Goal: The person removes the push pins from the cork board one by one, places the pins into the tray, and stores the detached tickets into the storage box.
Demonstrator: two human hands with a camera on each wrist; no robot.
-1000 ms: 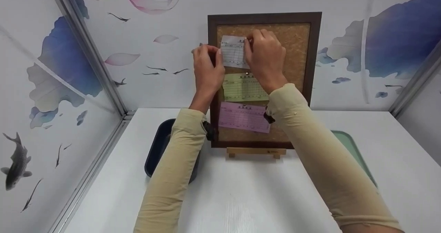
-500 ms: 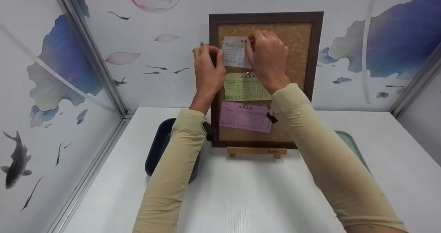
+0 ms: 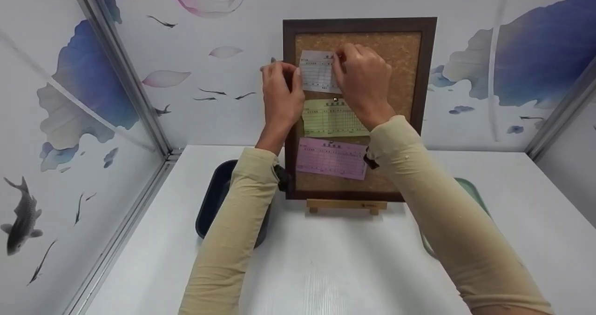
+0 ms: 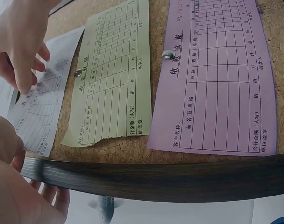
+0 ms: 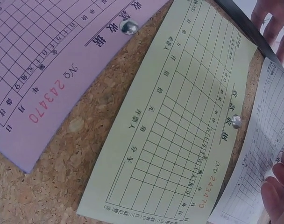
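A framed cork board (image 3: 405, 73) stands upright on a small wooden easel (image 3: 347, 204). My left hand (image 3: 283, 91) grips the frame's left side; in the left wrist view its thumb is in front and fingers curl behind the frame (image 4: 132, 179). My right hand (image 3: 365, 82) has curled fingers at the top middle of the white receipt slip (image 3: 316, 70), covering its right part. Its thumb presses there; I cannot tell whether a thumbtack is under it. Below, a yellow-green slip (image 3: 326, 119) and a pink slip (image 3: 330, 159) each carry a silver thumbtack (image 5: 129, 26) at the top middle.
A dark blue tray (image 3: 201, 222) lies left of the board, partly behind the left forearm. On the right, the right sleeve covers most of a green tray (image 3: 472, 191). The white table (image 3: 326, 268) meets patterned wall panels (image 3: 223, 119) behind and at the sides.
My right hand has shifted slightly right, and its forearm has moved right over the green tray. The left hand keeps its hold on the frame, and the white slip stays at the top.
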